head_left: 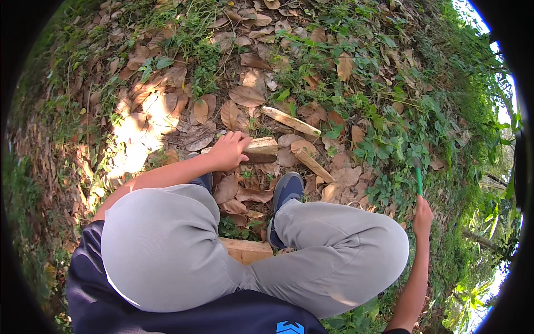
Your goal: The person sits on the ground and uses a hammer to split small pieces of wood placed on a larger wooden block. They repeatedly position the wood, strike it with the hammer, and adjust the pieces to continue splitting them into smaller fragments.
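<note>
My left hand [229, 151] grips a short split block of wood [261, 149] that lies on the leaves in front of my feet. Its fingers reach over the top, and the thumb is at the near side. Far out to the right, my right hand [423, 214] is closed round the green handle of a tool [419, 179]. The tool's dark head is small and partly lost against the plants, so I cannot tell its kind. Two split sticks lie beyond and right of the block: a longer stick [291, 121] and a shorter stick [314, 165].
Dry brown leaves [247, 96] and low green plants cover the ground. My bent knees in grey trousers [161, 245] spread on both sides, with a blue shoe [288, 192] near the block. Another wooden piece [247, 250] shows between my legs.
</note>
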Motion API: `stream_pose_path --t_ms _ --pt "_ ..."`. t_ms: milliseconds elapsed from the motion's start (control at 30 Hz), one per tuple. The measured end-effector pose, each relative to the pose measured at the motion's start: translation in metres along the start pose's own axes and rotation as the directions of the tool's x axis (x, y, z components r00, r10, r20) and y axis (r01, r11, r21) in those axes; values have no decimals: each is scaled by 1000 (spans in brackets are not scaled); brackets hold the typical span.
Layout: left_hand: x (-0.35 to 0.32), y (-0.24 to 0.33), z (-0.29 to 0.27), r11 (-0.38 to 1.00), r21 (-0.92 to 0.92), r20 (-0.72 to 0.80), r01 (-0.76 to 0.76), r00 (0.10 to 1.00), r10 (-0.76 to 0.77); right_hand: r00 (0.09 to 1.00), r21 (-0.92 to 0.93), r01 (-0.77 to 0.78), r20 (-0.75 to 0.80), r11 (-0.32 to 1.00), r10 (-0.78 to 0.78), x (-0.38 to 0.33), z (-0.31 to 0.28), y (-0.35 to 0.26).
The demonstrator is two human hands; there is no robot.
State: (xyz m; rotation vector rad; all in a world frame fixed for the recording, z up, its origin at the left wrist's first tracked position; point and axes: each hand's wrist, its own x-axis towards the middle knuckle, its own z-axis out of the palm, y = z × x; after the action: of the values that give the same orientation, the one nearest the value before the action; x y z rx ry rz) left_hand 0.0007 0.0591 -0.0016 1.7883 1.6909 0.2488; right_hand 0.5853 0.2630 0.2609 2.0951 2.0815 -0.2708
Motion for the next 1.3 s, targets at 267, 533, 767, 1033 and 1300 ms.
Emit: stream_pose_path --t_ms 267,533,767,1033,1300 --pt "11 6 4 1000 -5 42 -5 999 5 316 143 921 271 363 -909 -3 102 -410" --pt "0 16 -1 997 25 -88 -72 993 74 973 -336 -83 -229 938 4 259 -7 0" --pt "-2 1 -2 998 -54 46 -13 999 16 468 -211 -877 -583 432 664 -60 -344 414" --pt "26 18 -16 994 -51 93 -101 990 105 662 -135 -712 -454 689 596 -146 -196 415" --pt "10 2 -2 995 -62 13 -84 996 85 769 -55 617 252 785 -587 56 34 -244"
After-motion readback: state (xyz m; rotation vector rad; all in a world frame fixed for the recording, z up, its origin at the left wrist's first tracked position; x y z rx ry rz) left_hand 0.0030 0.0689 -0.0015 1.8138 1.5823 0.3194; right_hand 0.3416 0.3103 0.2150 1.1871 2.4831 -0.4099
